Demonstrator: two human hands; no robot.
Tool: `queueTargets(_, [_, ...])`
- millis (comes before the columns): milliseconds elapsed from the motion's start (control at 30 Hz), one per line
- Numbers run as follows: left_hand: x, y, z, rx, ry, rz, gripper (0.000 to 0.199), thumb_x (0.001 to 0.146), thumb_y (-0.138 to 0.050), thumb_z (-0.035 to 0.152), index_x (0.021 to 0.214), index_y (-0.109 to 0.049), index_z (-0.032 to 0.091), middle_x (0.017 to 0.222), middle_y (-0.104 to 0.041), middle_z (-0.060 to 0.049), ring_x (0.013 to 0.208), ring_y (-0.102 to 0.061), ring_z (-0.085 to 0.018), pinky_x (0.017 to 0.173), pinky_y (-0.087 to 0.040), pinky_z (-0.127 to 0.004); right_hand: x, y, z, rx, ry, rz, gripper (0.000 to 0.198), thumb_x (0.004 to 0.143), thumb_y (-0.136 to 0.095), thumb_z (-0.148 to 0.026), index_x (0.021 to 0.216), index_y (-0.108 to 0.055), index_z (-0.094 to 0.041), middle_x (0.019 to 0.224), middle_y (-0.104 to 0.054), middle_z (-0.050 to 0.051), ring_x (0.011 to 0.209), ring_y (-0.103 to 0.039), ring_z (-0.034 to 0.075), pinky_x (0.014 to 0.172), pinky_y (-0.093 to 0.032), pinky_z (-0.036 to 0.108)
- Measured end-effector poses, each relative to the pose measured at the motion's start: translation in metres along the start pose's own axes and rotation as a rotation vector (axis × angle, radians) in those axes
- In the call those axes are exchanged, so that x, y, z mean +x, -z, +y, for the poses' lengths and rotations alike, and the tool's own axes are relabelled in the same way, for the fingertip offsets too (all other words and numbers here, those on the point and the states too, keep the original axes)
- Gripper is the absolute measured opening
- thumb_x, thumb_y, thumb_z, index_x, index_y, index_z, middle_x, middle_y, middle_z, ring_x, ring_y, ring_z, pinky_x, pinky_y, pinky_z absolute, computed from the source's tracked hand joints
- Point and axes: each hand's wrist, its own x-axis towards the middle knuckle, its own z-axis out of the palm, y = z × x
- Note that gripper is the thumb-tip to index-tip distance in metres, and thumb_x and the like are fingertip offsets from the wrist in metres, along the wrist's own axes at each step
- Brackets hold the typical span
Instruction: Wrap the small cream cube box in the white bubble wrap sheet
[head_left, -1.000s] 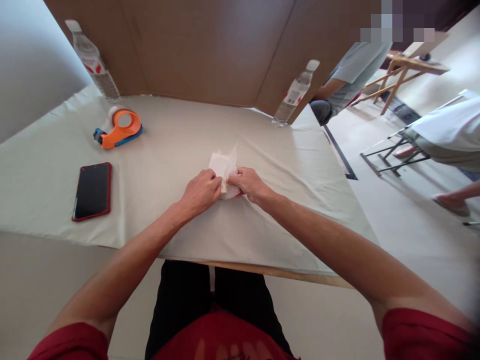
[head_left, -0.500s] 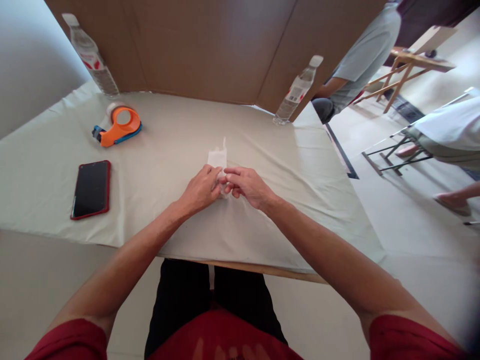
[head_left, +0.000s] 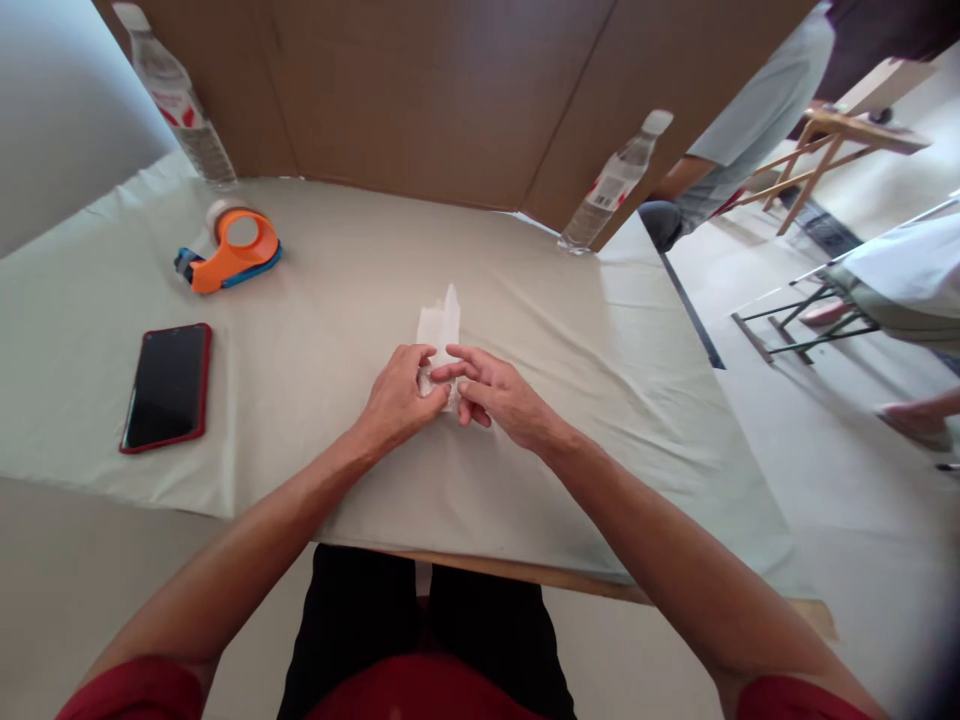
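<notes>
On the cloth in front of me lies a thin white sheet (head_left: 431, 325), like tissue or soft plastic, with a narrow upright flap on its right side. Its near end is crumpled and partly hidden by my fingers; I cannot tell the exact material. My left hand (head_left: 401, 392) curls over the left side of that near end, thumb and fingers closed on it. From the right, my right hand (head_left: 499, 393) reaches over the sheet with fingers apart, the index and middle fingers pointing left across it close to the left thumb.
An orange tape dispenser (head_left: 236, 250) and a phone in a red case (head_left: 169, 387) lie to the left. Water bottles (head_left: 184, 110) (head_left: 615, 185) stand before a cardboard screen (head_left: 420, 90). Other people sit beyond the table's right edge.
My hands have come slightly nearer to me and show more of the sheet. The right fingers have spread and stretched further left. The narrow flap looks wider and more upright.
</notes>
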Motion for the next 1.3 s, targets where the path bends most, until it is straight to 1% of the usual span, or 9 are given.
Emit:
queueTargets(267, [-0.005, -0.007, -0.006, -0.028, -0.123, 0.077, 0.051, 0.078, -0.064, 0.021, 0.128, -0.052, 0.018, 0.110, -0.060, -0.006, 0.063, -0.046, -0.009, 0.067, -0.050, -0.027, 0.015, 0.013, 0.022, -0.025, 0.274, 0.200, 0.033, 0.079, -0.067, -0.028, 0.111, -0.061, -0.020, 0.097, -0.069, 0.003, 0.058, -0.056, 0.007, 0.051, -0.045, 0.023])
queueTargets(400, [-0.008, -0.008, -0.006, -0.007, -0.168, 0.139, 0.037, 0.078, -0.064, 0.018, 0.113, -0.053, 0.018, 0.109, -0.057, -0.006, 0.064, -0.046, -0.008, 0.065, -0.049, -0.026, 0.020, 0.018, 0.027, -0.128, 0.318, 0.253, 0.025, 0.078, -0.067, -0.027, 0.102, -0.062, -0.020, 0.087, -0.066, 0.000, 0.062, -0.056, 0.009, 0.060, -0.050, 0.026])
queueTargets(533, [-0.007, -0.006, -0.006, 0.035, -0.185, 0.104, 0.020, 0.079, -0.065, 0.018, 0.096, -0.056, 0.019, 0.097, -0.058, -0.004, 0.068, -0.051, -0.011, 0.068, -0.050, -0.027, 0.021, 0.022, 0.027, -0.241, 0.312, 0.357, 0.015, 0.083, -0.064, -0.029, 0.095, -0.063, -0.021, 0.076, -0.062, -0.002, 0.061, -0.055, 0.011, 0.061, -0.048, 0.028])
queueTargets(700, [-0.005, -0.004, -0.007, 0.061, -0.217, 0.069, 0.016, 0.080, -0.063, 0.018, 0.095, -0.057, 0.020, 0.093, -0.062, -0.004, 0.076, -0.059, -0.015, 0.074, -0.054, -0.030, 0.026, 0.021, 0.030, -0.554, 0.474, 0.299, 0.019, 0.089, -0.054, -0.022, 0.099, -0.070, -0.023, 0.100, -0.071, 0.006, 0.083, -0.063, 0.018, 0.076, -0.052, 0.033])
queueTargets(800, [-0.006, -0.005, -0.007, 0.099, -0.266, 0.110, 0.022, 0.082, -0.062, 0.018, 0.104, -0.059, 0.019, 0.105, -0.062, -0.009, 0.086, -0.063, -0.018, 0.078, -0.056, -0.030, 0.033, 0.020, 0.032, -0.721, 0.537, 0.259, 0.025, 0.091, -0.050, -0.018, 0.101, -0.073, -0.023, 0.107, -0.071, 0.009, 0.100, -0.064, 0.022, 0.092, -0.050, 0.038])
queueTargets(933, [-0.008, -0.005, -0.006, 0.229, -0.389, 0.134, 0.037, 0.086, -0.060, 0.018, 0.123, -0.058, 0.019, 0.132, -0.058, -0.014, 0.083, -0.064, -0.015, 0.080, -0.057, -0.031, 0.040, 0.022, 0.035, -0.821, 0.516, 0.228, 0.028, 0.090, -0.050, -0.016, 0.100, -0.075, -0.023, 0.103, -0.071, 0.009, 0.099, -0.064, 0.023, 0.091, -0.049, 0.039])
queueTargets(1067, [-0.006, -0.004, -0.006, 0.281, -0.480, 0.120, 0.022, 0.088, -0.057, 0.017, 0.109, -0.064, 0.017, 0.123, -0.066, -0.014, 0.092, -0.068, -0.020, 0.083, -0.058, -0.033, 0.042, 0.028, 0.033, -0.765, 0.490, 0.261, 0.023, 0.087, -0.054, -0.019, 0.096, -0.075, -0.021, 0.098, -0.070, 0.008, 0.087, -0.063, 0.020, 0.082, -0.050, 0.035])
queueTargets(1200, [-0.004, -0.004, -0.009, 0.259, -0.474, 0.104, 0.019, 0.087, -0.057, 0.017, 0.105, -0.066, 0.019, 0.114, -0.070, -0.012, 0.103, -0.069, -0.023, 0.084, -0.058, -0.033, 0.053, 0.040, 0.023, -0.546, 0.253, 0.382, 0.019, 0.082, -0.064, -0.027, 0.098, -0.071, -0.020, 0.095, -0.070, 0.006, 0.069, -0.061, 0.014, 0.068, -0.051, 0.030])
queueTargets(1300, [-0.004, -0.005, -0.010, 0.241, -0.454, 0.103, 0.020, 0.088, -0.057, 0.018, 0.104, -0.066, 0.018, 0.116, -0.069, -0.013, 0.102, -0.069, -0.023, 0.083, -0.059, -0.033, 0.071, 0.047, 0.013, -0.312, 0.015, 0.397, 0.028, 0.077, -0.071, -0.031, 0.100, -0.066, -0.016, 0.084, -0.069, 0.005, 0.056, -0.059, 0.013, 0.045, -0.042, 0.025])
